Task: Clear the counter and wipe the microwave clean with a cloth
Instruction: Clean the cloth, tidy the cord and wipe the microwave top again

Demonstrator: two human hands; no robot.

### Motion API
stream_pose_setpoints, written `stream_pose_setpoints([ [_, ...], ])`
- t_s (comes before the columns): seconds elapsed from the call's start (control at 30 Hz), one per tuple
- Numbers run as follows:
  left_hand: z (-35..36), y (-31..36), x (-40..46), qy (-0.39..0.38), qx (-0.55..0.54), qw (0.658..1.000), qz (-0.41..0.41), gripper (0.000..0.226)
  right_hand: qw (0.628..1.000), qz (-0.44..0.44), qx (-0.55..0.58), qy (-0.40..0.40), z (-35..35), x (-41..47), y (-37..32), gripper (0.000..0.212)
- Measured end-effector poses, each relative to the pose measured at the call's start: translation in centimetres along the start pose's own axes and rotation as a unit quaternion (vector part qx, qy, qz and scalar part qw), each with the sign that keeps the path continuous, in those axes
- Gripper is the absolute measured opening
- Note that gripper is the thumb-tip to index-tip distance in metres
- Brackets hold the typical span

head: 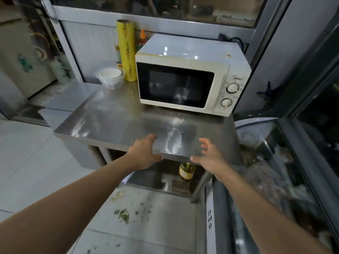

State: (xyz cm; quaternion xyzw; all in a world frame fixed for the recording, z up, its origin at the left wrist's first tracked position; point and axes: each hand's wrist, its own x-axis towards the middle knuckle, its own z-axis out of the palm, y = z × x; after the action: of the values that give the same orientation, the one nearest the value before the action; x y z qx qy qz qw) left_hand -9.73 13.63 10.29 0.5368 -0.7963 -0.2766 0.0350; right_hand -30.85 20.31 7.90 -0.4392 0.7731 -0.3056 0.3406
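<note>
**Both hands at the front edge of the steel counter**

The left hand (145, 153) lies over the near edge of the stainless counter (113, 118), fingers spread flat on top and thumb at the rim, gripping nothing else. The right hand (211, 156) is just beside that edge with fingers spread and slightly curled, empty; whether it touches the steel is unclear. The white microwave (190, 76) stands at the back right of the counter, door closed, with a small brown spot on its top. To its left a clear plastic tub (111, 77) sits just in front of an upright yellow roll of cling film (127, 50), and an orange-capped sauce bottle (142, 40) shows behind. A jar with a yellow label (187, 171) stands on the lower shelf, and green scraps (123, 215) litter the floor
</note>
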Motion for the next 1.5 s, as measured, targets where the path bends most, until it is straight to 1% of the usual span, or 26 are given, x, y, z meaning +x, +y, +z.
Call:
stream_pose_setpoints([
  [0.13,3.3,-2.9,-0.1,-0.041,-0.029,0.999,-0.01,0.072,1.0,0.03,-0.004,0.007,3.7,-0.8,2.3,0.069],
  [0.37,10.9,-8.3,1.8,-0.073,-0.005,0.997,-0.002,0.071,0.997,0.068,-0.025,-0.012,10.8,-0.4,9.0,0.06],
  [0.47,14.7,-10.8,3.3,-0.062,0.011,0.998,0.001,0.065,0.994,0.1,-0.03,-0.023,13.8,1.0,13.0,0.056],
  [0.53,17.5,-12.5,4.5,-0.069,-0.003,0.998,-0.007,0.061,0.992,0.114,-0.035,-0.031,15.9,2.2,15.7,0.056],
  [0.67,23.4,-15.7,7.1,-0.089,-0.022,0.996,-0.011,0.068,0.989,0.131,-0.061,-0.037,19.8,5.3,20.9,0.055],
  [0.77,27.8,-17.7,9.1,-0.094,-0.032,0.995,-0.004,0.068,0.987,0.144,-0.06,-0.036,22.6,7.7,24.8,0.057],
  [0.93,35.0,-20.7,13.3,-0.084,-0.049,0.995,0.01,0.063,0.988,0.128,-0.079,-0.03,26.8,12.3,31.3,0.064],
  [1.07,40.4,-23.2,16.5,-0.079,-0.06,0.995,0.022,0.054,0.988,0.127,-0.086,-0.019,30.0,16.2,36.7,0.064],
  [1.13,42.6,-24.3,18.0,-0.072,-0.058,0.995,0.022,0.055,0.988,0.117,-0.101,-0.013,31.6,18.1,39.0,0.063],
  [1.4,47.8,-28.4,23.3,-0.05,-0.007,0.998,0.035,0.061,0.978,0.035,-0.207,0.015,36.7,25.7,44.9,0.065],
  [1.5,49.0,-29.6,24.5,-0.051,-0.004,0.998,0.04,0.061,0.953,0.011,-0.301,0.037,37.8,27.7,46.1,0.068],
])
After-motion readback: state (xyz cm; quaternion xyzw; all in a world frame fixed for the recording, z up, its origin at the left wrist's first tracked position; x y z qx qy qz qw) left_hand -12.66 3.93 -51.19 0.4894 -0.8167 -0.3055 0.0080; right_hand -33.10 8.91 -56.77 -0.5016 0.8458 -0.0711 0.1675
